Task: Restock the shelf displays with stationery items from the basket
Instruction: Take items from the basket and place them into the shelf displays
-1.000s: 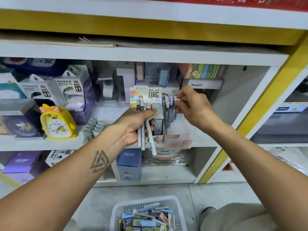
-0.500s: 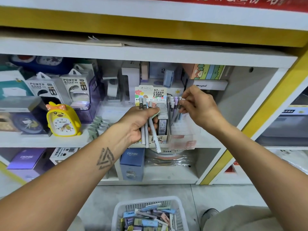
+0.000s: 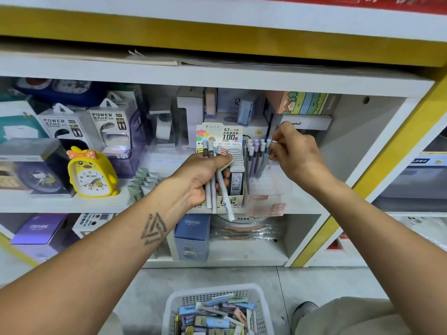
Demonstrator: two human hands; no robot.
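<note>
My left hand [image 3: 205, 180] grips a bundle of three grey-white mechanical pencils [image 3: 219, 189], held upright in front of a pencil-lead display box [image 3: 232, 141] on the middle shelf. Just right of that box stands a clear holder [image 3: 268, 184] with several pastel pencils [image 3: 257, 155] upright in it. My right hand [image 3: 295, 155] pinches the top of one of those pencils at the holder's right side. A white basket [image 3: 174, 303] full of small stationery packs sits on the floor below, between my arms.
A yellow chick alarm clock [image 3: 90, 174] and power bank boxes [image 3: 108, 126] stand on the shelf to the left. Blue CRUHRE boxes [image 3: 192, 235] fill the lower shelf. A yellow-edged upright [image 3: 377, 170] bounds the shelf on the right. My knee [image 3: 350, 317] is beside the basket.
The camera view has shifted slightly. My right hand has moved a little right along the pencil tops in the holder. My left hand keeps its hold on the pencil bundle.
</note>
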